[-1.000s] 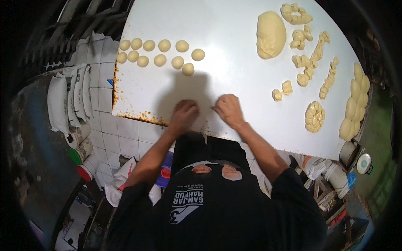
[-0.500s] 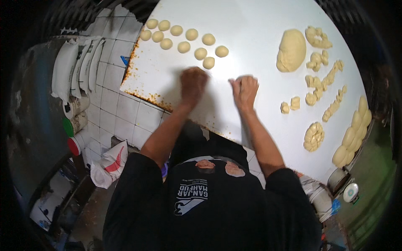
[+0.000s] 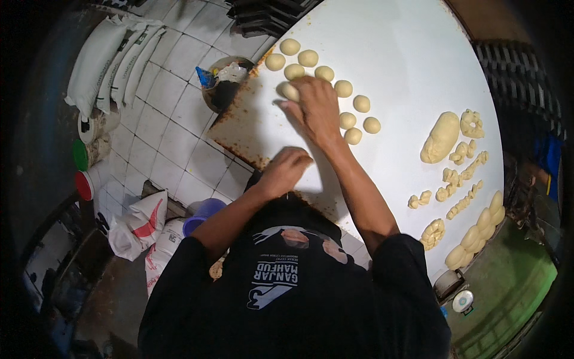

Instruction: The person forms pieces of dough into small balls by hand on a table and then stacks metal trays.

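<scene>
My right hand (image 3: 314,107) reaches into the group of smooth pale dough balls (image 3: 342,89) on the white worktable (image 3: 394,72), its fingers curled around one ball (image 3: 290,91) at the near side. My left hand (image 3: 286,170) rests lower, by the table's rusty front edge, with curled fingers; whatever may be under them is hidden. Farther right on the table lie a large oval dough lump (image 3: 441,136), knobbly cut dough strips (image 3: 463,176), a ring-like piece (image 3: 432,233) and a row of joined oval pieces (image 3: 475,236).
Stacked white sacks (image 3: 95,66) and lidded buckets (image 3: 81,155) stand at the left. A container (image 3: 212,99) with a blue item sits beside the table corner. Dark stacked trays (image 3: 257,15) are behind it. More sacks (image 3: 137,224) and a purple bucket (image 3: 202,212) lie below.
The view has turned, shifting the table rightward. My right hand has moved up-left to the dough balls and taken hold of one. My left hand has drawn back toward the front edge.
</scene>
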A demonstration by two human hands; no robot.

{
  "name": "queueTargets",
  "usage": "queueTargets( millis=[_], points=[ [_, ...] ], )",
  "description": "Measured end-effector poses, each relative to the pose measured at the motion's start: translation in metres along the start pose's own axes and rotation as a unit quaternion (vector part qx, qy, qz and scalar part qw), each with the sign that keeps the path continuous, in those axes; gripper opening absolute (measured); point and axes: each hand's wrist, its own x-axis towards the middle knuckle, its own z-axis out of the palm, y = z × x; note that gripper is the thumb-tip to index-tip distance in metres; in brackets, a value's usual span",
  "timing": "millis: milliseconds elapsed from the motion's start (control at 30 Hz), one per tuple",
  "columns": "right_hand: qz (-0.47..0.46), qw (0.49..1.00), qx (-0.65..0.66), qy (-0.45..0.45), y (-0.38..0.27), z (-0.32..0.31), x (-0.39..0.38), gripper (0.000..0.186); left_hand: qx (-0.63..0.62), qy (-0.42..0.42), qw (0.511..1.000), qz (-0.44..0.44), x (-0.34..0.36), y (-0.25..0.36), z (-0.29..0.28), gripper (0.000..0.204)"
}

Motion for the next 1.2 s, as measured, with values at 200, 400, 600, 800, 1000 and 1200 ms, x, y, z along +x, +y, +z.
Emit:
queueTargets(
  millis=[200, 400, 600, 800, 1000, 1200],
  points=[
    [0.032, 0.998, 0.029, 0.052, -0.006, -0.001, -0.052, 0.049, -0.059, 0.204, 0.939, -0.27, 0.086, -0.063, -0.101, 0.058],
    [0.189, 0.978, 0.057, 0.067, 0.006, -0.028, -0.218, 0.026, -0.076, 0.311, 0.926, -0.2, 0.059, -0.104, -0.038, 0.099],
    [0.339, 0.924, -0.012, 0.175, 0.083, -0.076, -0.41, 0.013, -0.113, 0.099, 0.971, -0.184, 0.022, 0.024, 0.048, 0.072],
    [0.481, 0.831, 0.011, 0.28, 0.197, -0.181, -0.48, 0.023, -0.132, -0.054, 0.979, 0.145, 0.12, 0.211, 0.27, 0.085],
    [0.221, 0.962, 0.022, 0.157, 0.253, -0.21, -0.424, 0.027, -0.053, -0.123, 0.97, 0.204, 0.145, 0.191, 0.332, 0.036],
    [0.107, 0.938, -0.3, -0.135, 0.189, -0.111, -0.473, 0.038, 0.129, -0.326, 0.914, 0.204, 0.04, 0.069, 0.082, 0.037]
  ],
)
